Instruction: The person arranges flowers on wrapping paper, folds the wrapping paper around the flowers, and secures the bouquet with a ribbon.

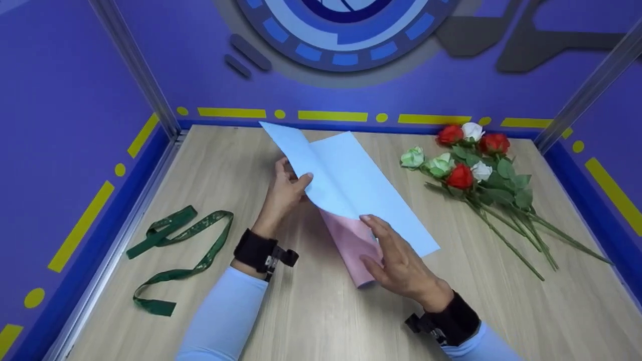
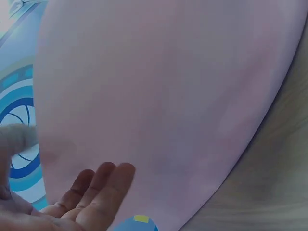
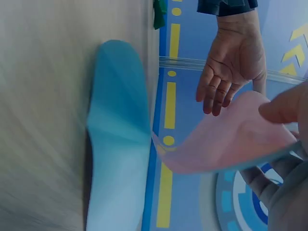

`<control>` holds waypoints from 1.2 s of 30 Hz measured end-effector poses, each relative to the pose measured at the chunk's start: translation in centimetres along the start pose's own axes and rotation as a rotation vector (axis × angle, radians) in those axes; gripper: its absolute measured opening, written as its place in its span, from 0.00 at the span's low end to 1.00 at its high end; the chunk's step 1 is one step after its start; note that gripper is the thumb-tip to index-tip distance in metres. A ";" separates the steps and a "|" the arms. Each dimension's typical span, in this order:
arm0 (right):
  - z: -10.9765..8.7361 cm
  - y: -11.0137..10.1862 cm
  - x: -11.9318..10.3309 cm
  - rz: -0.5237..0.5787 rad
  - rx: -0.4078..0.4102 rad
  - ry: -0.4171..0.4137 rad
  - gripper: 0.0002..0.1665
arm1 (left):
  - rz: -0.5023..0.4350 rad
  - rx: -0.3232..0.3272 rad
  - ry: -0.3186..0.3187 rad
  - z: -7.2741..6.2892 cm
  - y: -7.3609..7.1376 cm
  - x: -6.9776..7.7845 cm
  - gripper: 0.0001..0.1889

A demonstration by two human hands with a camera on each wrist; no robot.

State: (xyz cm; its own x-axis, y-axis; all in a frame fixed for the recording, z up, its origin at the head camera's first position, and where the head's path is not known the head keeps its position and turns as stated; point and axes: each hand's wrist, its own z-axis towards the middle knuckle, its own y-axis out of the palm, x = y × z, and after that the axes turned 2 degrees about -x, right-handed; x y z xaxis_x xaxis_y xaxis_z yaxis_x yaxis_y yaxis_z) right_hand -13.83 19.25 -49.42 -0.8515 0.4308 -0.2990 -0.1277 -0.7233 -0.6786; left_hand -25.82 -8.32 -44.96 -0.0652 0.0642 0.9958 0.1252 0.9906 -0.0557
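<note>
A sheet of wrapping paper (image 1: 401,215), light blue on one face and pink on the other, lies slantwise on the table with its left part lifted and curling over. My left hand (image 1: 287,193) holds the raised left edge, thumb on the blue face. In the left wrist view its fingers (image 2: 108,192) extend along the pink face. Near the lower end, my right hand (image 1: 404,260) loosely holds the turned-over edge. The right wrist view has its thumb (image 3: 284,107) over the pink face and fingers below the paper. Part of the left fingers is hidden in the head view.
A long green ribbon (image 1: 200,265) lies in loose bends on the left of the wooden table (image 1: 311,321). On the right rests a bunch of red, white and pale green roses (image 1: 461,175), stems toward the front right. Blue panels (image 1: 341,93) enclose the back and sides.
</note>
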 end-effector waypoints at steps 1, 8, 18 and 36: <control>-0.3 0.0 0.0 0.045 -0.035 0.019 0.47 | 0.028 0.020 -0.006 0.0 -0.1 -0.1 0.40; -1.6 -0.3 1.4 0.175 -0.087 0.346 0.36 | 0.236 0.138 -0.003 0.2 -1.3 -0.9 0.39; -3.9 -0.7 2.8 -0.205 -0.609 0.609 0.37 | 0.355 0.136 0.048 -0.1 -3.8 -2.2 0.42; -6.1 -5.6 5.4 -0.159 -0.602 0.733 0.38 | 0.580 -0.009 -0.146 -2.1 -8.6 -5.9 0.38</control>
State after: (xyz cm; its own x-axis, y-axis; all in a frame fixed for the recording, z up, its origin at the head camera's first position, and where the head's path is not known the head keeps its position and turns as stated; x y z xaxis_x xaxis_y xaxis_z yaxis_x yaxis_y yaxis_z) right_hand -14.62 28.86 -51.31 -0.2914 0.8776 -0.3806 0.2419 -0.3173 -0.9169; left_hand -24.46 -17.50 -50.21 -0.1191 0.6111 0.7825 0.1889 0.7877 -0.5864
